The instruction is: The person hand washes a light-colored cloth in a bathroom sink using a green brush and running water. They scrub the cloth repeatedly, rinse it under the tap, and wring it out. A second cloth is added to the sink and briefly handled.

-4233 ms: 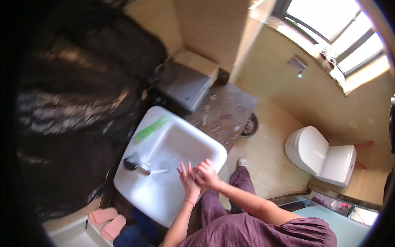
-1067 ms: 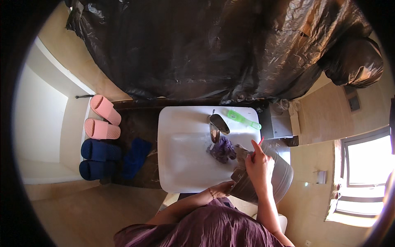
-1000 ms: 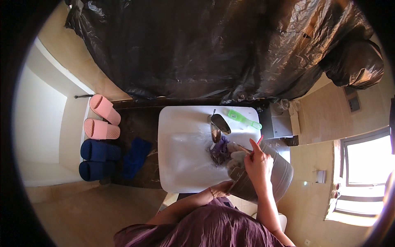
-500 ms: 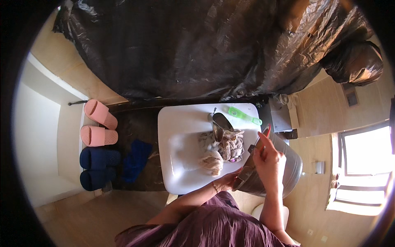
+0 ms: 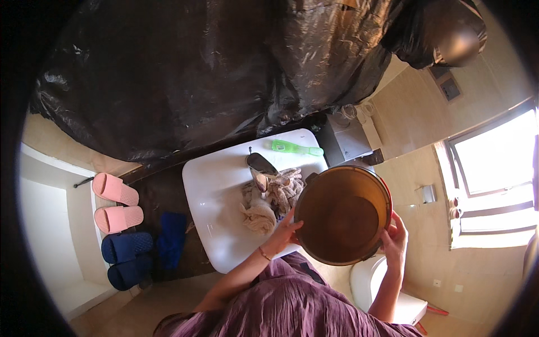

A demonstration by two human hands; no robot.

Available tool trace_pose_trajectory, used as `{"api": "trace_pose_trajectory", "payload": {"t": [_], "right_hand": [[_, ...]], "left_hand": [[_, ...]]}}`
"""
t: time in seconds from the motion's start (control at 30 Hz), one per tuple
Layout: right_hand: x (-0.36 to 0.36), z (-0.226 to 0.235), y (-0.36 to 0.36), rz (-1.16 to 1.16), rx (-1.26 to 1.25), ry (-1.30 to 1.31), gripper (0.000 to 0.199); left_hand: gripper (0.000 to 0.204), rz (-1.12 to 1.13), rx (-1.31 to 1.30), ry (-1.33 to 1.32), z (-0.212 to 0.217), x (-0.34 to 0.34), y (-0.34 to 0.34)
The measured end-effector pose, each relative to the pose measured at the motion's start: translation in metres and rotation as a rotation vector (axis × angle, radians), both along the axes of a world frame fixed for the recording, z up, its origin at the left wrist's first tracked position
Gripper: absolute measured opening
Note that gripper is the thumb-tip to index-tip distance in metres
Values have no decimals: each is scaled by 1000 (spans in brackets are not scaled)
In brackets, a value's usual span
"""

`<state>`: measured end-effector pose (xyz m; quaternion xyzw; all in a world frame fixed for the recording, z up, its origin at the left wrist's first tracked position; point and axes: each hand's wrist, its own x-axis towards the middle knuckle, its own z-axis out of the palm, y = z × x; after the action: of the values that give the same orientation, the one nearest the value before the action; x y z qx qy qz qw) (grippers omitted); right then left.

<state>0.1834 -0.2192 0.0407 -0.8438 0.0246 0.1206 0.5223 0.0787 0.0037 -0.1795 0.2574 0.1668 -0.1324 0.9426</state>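
A brown bucket [image 5: 312, 216] is tilted with its open mouth toward me, held up at the right of the white sink [image 5: 210, 216]. My left hand [image 5: 285, 233] grips its near-left side at the rim. On the opposite side my right hand [image 5: 396, 238] is closed on the rim, beside the red handle [image 5: 388, 196]. The inside shows a bare brown bottom. Under the metal tap [image 5: 261, 163], a heap of patterned cloth [image 5: 287, 188] and a pale cloth [image 5: 259, 218] lie in the sink.
A green brush [image 5: 295, 148] lies on the sink's far edge. Black plastic sheeting [image 5: 185, 73] hangs behind. Pink slippers [image 5: 118, 219] and navy slippers [image 5: 126, 248] stand at left by a blue cloth [image 5: 172, 238]. A grey box [image 5: 343, 140] and toilet [image 5: 365, 281] are at right.
The bucket has turned from lying sideways to showing its open mouth. My right hand has moved from the red handle to the right rim. The view has swung to the right.
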Motion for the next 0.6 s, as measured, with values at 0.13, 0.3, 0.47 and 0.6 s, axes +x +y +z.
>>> {"api": "trace_pose_trajectory", "payload": {"t": [0.13,0.3,0.47,0.6], "right_hand": [[0,-7,30,23,175,131,57],[8,-29,85,228,362,287,66],[-3,-61,126,342,448,325,70],[-5,-61,136,359,469,337,65]], "left_hand": [[42,25,450,68,-39,-2,40],[31,234,614,222,-63,-10,98],[31,264,874,316,-88,-27,139],[34,330,802,319,-92,-46,145]]}}
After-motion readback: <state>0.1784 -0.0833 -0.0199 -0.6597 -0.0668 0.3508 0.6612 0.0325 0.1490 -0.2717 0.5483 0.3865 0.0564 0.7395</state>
